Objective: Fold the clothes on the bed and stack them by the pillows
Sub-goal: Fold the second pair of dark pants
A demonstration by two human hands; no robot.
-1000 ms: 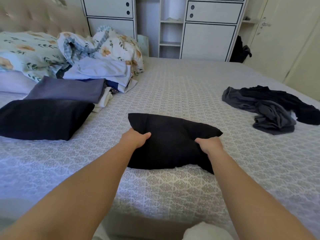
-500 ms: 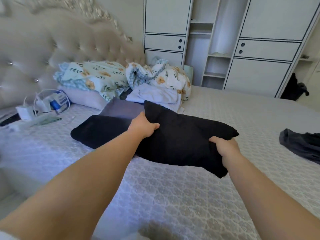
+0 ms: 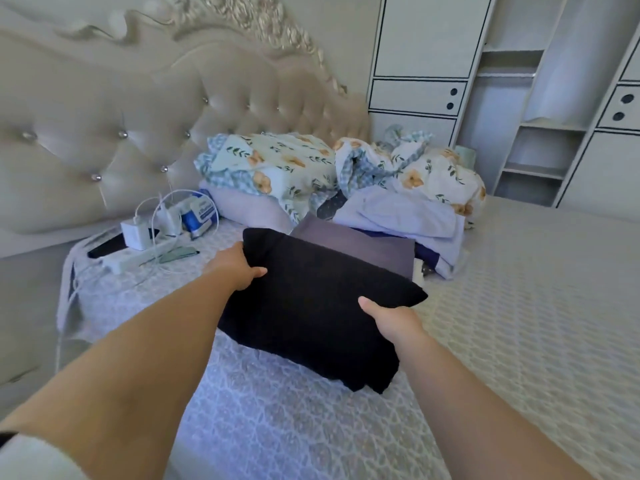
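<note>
A folded black garment [image 3: 311, 299] is held in both hands over the bed [image 3: 519, 306]. My left hand [image 3: 235, 268] grips its left edge and my right hand [image 3: 391, 318] grips its right edge. Its lower part hangs down over another black folded piece [image 3: 235, 327], mostly hidden beneath it. Just behind lies a folded grey-purple garment [image 3: 356, 245] and a pile of pale lilac clothes [image 3: 405, 216]. Floral pillows [image 3: 277, 164] sit against the headboard behind the pile.
A power strip, white chargers and cables [image 3: 149, 233] and a dark phone [image 3: 107, 245] lie near the bed's left corner. A tufted beige headboard [image 3: 104, 133] rises at the left. White wardrobes with open shelves [image 3: 540, 143] stand behind the bed.
I have lifted the black garment from the middle of the bed and carried it left to the folded pile by the pillows. The view has turned toward the headboard.
</note>
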